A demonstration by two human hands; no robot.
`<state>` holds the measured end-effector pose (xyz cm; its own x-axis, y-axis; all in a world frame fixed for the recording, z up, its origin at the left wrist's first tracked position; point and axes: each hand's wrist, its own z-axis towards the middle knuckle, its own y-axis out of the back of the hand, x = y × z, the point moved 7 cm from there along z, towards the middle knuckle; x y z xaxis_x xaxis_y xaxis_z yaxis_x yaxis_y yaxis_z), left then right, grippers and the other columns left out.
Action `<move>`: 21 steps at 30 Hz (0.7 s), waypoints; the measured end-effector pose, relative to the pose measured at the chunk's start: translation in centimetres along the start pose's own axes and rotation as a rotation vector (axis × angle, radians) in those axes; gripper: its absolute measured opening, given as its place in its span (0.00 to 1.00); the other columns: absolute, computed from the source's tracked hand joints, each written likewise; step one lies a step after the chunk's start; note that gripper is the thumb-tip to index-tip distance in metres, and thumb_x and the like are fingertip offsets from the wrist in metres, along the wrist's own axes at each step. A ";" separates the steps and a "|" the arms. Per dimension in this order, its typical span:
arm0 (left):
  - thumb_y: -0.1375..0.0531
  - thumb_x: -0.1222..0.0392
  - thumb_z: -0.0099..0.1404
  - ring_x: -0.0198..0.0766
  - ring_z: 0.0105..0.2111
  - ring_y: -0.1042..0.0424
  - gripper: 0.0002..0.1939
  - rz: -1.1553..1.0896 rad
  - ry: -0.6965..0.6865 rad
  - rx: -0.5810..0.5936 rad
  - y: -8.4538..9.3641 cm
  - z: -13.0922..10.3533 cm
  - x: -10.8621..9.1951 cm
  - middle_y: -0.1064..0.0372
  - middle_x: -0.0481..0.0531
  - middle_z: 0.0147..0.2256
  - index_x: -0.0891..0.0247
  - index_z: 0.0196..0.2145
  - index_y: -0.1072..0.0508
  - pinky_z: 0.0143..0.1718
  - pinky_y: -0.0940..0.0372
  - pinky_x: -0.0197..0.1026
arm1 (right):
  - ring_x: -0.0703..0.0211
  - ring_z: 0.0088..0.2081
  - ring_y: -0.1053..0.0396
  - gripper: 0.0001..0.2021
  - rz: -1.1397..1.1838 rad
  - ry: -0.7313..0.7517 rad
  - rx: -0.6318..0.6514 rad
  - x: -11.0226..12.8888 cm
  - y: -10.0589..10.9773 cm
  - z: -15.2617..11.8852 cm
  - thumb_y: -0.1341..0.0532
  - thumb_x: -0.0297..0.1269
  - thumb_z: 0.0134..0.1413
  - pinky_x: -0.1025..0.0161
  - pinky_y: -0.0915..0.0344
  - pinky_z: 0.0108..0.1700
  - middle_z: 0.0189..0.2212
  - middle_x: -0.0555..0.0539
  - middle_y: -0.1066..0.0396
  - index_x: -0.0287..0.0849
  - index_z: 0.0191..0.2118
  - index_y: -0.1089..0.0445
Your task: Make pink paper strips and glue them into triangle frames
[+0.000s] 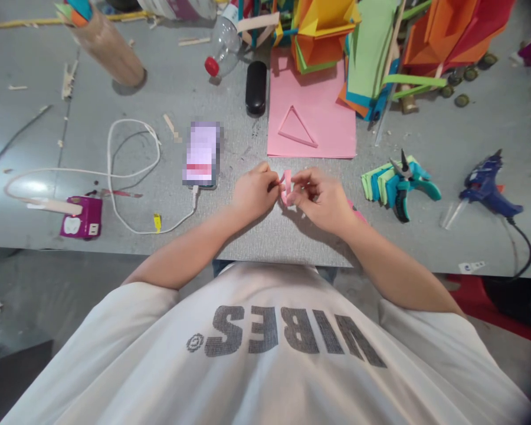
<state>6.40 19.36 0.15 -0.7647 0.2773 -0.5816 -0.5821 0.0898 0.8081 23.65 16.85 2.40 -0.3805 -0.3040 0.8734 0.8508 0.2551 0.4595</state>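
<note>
Between my two hands is a small folded strip of pink paper [286, 184], held up just above the table near its front edge. My left hand [256, 190] pinches it from the left with thumb and forefinger. From the right, my right hand [319, 198] closes its thumb and fingertips on the same strip. Something pink shows partly from beneath my right hand, mostly hidden. Beyond my hands, a pink paper triangle [297, 127] made of a folded strip lies on pink paper sheets [336, 127].
To the right lie folded green and blue paper pieces [383, 182], pliers [409, 183] and a blue glue gun [489, 183]. A phone [201, 154] with a white cable, a black case [256, 88], a bottle [225, 44] and colored paper shapes [325, 35] stand left and behind.
</note>
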 end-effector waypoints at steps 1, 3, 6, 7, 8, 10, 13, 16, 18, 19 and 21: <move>0.34 0.59 0.73 0.41 0.34 0.30 0.10 -0.013 0.008 -0.003 0.0 0.0 0.0 0.28 0.52 0.37 0.59 0.32 0.19 0.36 0.41 0.46 | 0.60 0.31 0.28 0.11 -0.036 -0.003 0.089 -0.2 -0.6 0.1 0.30 0.47 0.71 0.60 0.34 0.35 0.36 0.49 0.20 0.45 0.48 0.23; 0.34 0.61 0.73 0.41 0.35 0.30 0.09 -0.022 0.023 -0.010 -0.1 0.0 0.1 0.27 0.52 0.37 0.58 0.33 0.18 0.37 0.40 0.47 | 0.59 0.33 0.27 0.07 -0.155 0.024 0.201 -0.2 -1.2 0.1 0.29 0.41 0.70 0.58 0.35 0.39 0.36 0.48 0.20 0.44 0.41 0.21; 0.34 0.61 0.73 0.42 0.37 0.28 0.08 -0.025 0.046 -0.021 -0.1 -0.1 0.2 0.25 0.53 0.39 0.57 0.34 0.17 0.39 0.37 0.48 | 0.57 0.36 0.26 0.07 -0.294 0.064 0.242 -0.2 -1.4 0.0 0.29 0.38 0.69 0.58 0.37 0.41 0.36 0.48 0.20 0.44 0.37 0.20; 0.33 0.61 0.73 0.42 0.37 0.28 0.07 -0.027 0.043 -0.027 0.0 -0.1 0.2 0.24 0.53 0.40 0.57 0.35 0.17 0.39 0.36 0.48 | 0.55 0.37 0.25 0.07 -0.327 0.081 0.257 -0.2 -1.5 -0.1 0.29 0.38 0.70 0.57 0.37 0.42 0.36 0.48 0.19 0.45 0.38 0.20; 0.33 0.60 0.73 0.43 0.38 0.27 0.06 -0.026 0.032 -0.035 0.0 -0.2 0.1 0.24 0.53 0.41 0.56 0.36 0.17 0.40 0.35 0.48 | 0.54 0.38 0.25 0.07 -0.359 0.106 0.273 -0.2 -1.7 -0.2 0.30 0.39 0.71 0.57 0.38 0.42 0.37 0.47 0.18 0.45 0.38 0.19; 0.33 0.61 0.73 0.44 0.40 0.26 0.06 -0.008 -0.005 -0.053 0.2 -0.3 -0.2 0.24 0.54 0.43 0.56 0.37 0.17 0.42 0.34 0.49 | 0.52 0.40 0.24 0.07 -0.416 0.166 0.300 -0.2 -2.2 -0.4 0.31 0.39 0.72 0.55 0.37 0.45 0.40 0.46 0.17 0.46 0.40 0.18; 0.36 0.62 0.75 0.45 0.39 0.27 0.08 0.059 -0.065 -0.050 0.4 -0.4 -0.6 0.24 0.55 0.42 0.57 0.37 0.16 0.42 0.34 0.50 | 0.52 0.40 0.25 0.08 -0.470 0.230 0.304 -0.2 -2.5 -0.6 0.34 0.40 0.74 0.54 0.38 0.46 0.42 0.45 0.17 0.46 0.41 0.18; 0.38 0.62 0.75 0.44 0.37 0.28 0.11 0.112 -0.107 -0.006 0.3 -0.5 -0.8 0.24 0.56 0.41 0.58 0.36 0.16 0.41 0.35 0.51 | 0.53 0.37 0.27 0.10 -0.505 0.276 0.297 0.2 -2.7 -0.8 0.35 0.39 0.74 0.53 0.39 0.44 0.40 0.45 0.18 0.45 0.41 0.17; 0.38 0.62 0.75 0.44 0.36 0.28 0.11 0.115 -0.115 0.013 0.2 -0.5 -0.9 0.25 0.56 0.40 0.58 0.36 0.16 0.40 0.36 0.51 | 0.53 0.36 0.29 0.11 -0.535 0.298 0.300 0.5 -2.8 -0.9 0.35 0.41 0.74 0.53 0.40 0.43 0.38 0.45 0.19 0.45 0.40 0.17; 0.38 0.62 0.75 0.44 0.35 0.28 0.12 0.111 -0.111 0.017 0.2 -0.5 -0.8 0.25 0.56 0.40 0.58 0.35 0.16 0.40 0.36 0.51 | 0.53 0.36 0.29 0.12 -0.547 0.304 0.301 0.7 -2.9 -0.9 0.35 0.43 0.74 0.52 0.41 0.43 0.38 0.45 0.20 0.45 0.40 0.17; 0.38 0.62 0.74 0.44 0.35 0.28 0.12 0.102 -0.096 0.021 0.2 -0.4 -0.7 0.26 0.56 0.39 0.58 0.34 0.16 0.39 0.36 0.51 | 0.52 0.36 0.29 0.13 -0.557 0.310 0.303 0.9 -3.0 -1.0 0.35 0.45 0.75 0.52 0.41 0.43 0.38 0.44 0.19 0.44 0.40 0.17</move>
<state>6.72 18.74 0.70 -0.7892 0.3763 -0.4853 -0.4957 0.0763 0.8652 21.07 14.91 1.63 -0.5710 -0.6994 0.4299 0.4037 0.2167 0.8888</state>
